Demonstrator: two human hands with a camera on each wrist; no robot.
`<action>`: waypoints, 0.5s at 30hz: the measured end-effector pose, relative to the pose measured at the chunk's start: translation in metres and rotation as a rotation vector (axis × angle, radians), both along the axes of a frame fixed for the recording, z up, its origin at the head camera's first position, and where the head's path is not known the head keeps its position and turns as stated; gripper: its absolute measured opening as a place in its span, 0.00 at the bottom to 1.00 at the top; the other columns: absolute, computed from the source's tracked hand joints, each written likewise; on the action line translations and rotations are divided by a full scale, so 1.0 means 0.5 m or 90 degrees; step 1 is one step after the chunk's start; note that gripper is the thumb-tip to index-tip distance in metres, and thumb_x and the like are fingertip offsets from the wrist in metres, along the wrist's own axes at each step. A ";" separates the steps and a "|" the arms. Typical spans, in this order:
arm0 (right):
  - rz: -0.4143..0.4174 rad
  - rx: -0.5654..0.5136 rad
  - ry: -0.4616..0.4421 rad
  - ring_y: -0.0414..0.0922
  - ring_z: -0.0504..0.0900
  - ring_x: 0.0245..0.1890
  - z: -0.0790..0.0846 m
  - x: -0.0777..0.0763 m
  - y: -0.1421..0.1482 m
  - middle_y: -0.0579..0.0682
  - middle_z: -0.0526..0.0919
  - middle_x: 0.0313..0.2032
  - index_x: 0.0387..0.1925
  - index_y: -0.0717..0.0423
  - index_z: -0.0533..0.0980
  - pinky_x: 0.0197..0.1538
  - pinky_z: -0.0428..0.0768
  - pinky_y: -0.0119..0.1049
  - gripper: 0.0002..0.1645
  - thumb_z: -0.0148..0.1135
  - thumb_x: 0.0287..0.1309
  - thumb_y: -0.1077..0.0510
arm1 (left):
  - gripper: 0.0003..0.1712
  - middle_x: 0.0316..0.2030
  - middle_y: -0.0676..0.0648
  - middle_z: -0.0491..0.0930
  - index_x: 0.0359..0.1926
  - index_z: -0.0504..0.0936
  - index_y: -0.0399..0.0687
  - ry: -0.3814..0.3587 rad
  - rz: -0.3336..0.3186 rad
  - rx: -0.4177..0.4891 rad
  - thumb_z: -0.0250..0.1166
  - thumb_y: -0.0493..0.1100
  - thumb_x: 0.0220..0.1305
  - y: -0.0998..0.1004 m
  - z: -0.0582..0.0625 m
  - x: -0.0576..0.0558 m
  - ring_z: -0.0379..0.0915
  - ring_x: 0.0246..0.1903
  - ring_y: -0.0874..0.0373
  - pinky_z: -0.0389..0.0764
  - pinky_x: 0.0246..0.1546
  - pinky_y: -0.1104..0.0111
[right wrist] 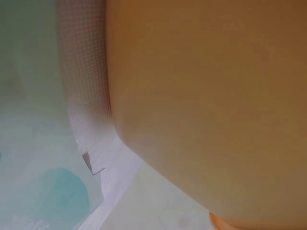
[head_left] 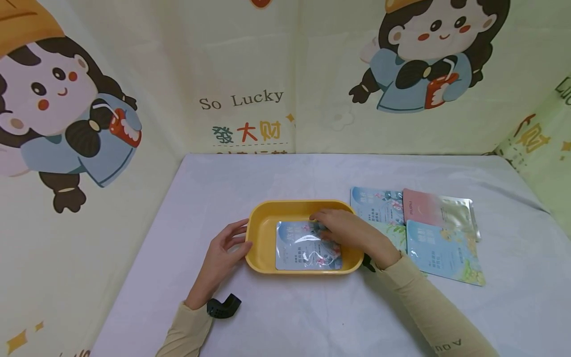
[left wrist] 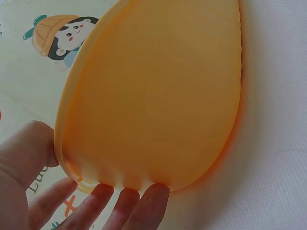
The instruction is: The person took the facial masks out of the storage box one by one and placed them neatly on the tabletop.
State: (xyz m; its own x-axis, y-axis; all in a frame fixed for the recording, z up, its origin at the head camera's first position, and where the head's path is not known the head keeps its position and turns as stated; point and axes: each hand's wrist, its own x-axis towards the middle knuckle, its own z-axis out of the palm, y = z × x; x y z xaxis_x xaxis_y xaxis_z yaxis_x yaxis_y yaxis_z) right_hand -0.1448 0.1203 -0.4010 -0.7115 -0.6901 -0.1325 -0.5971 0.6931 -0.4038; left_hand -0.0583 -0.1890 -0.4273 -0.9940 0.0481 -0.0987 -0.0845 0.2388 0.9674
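Note:
A shallow yellow tray [head_left: 263,210] stands on the white-covered table. At its left end my left hand [head_left: 227,250] holds it, thumb at the rim and fingertips against the outer wall; the left wrist view shows the fingers [left wrist: 98,203] spread along that wall. Inside lies a flat blue foil sachet [head_left: 294,248], printed with flowers. Reaching over the tray's right end, my right hand [head_left: 348,230] has bent fingers over the sachet's upper right corner, which it hides. Whether they pinch it, I cannot tell. In the right wrist view the tray's outer wall [right wrist: 201,96] fills most of the picture.
Right of the tray lie several more sachets: a flowered blue one [head_left: 374,203], a pink and silver one [head_left: 437,210], a light blue one [head_left: 441,253] and a green one [head_left: 392,233] partly under my right arm. A patterned cloth [head_left: 312,74] hangs behind the table.

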 end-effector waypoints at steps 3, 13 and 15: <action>-0.004 -0.003 -0.003 0.45 0.80 0.46 0.001 0.000 0.000 0.51 0.82 0.50 0.57 0.59 0.76 0.57 0.81 0.43 0.21 0.66 0.62 0.63 | 0.30 0.60 0.45 0.74 0.66 0.73 0.58 -0.002 -0.001 -0.002 0.69 0.41 0.64 0.000 0.001 0.001 0.75 0.57 0.48 0.84 0.46 0.71; -0.011 -0.035 -0.010 0.43 0.80 0.44 0.005 0.000 0.002 0.48 0.83 0.47 0.53 0.55 0.79 0.55 0.82 0.41 0.16 0.63 0.64 0.63 | 0.29 0.59 0.45 0.74 0.66 0.73 0.56 0.004 -0.005 0.005 0.68 0.40 0.65 0.000 -0.001 0.000 0.76 0.57 0.47 0.84 0.45 0.71; -0.014 -0.047 -0.016 0.42 0.80 0.44 0.007 0.000 0.004 0.47 0.83 0.46 0.53 0.55 0.79 0.55 0.82 0.40 0.15 0.63 0.65 0.63 | 0.29 0.59 0.44 0.74 0.66 0.73 0.56 0.006 -0.007 0.006 0.68 0.40 0.65 0.000 -0.001 0.000 0.75 0.57 0.47 0.84 0.46 0.71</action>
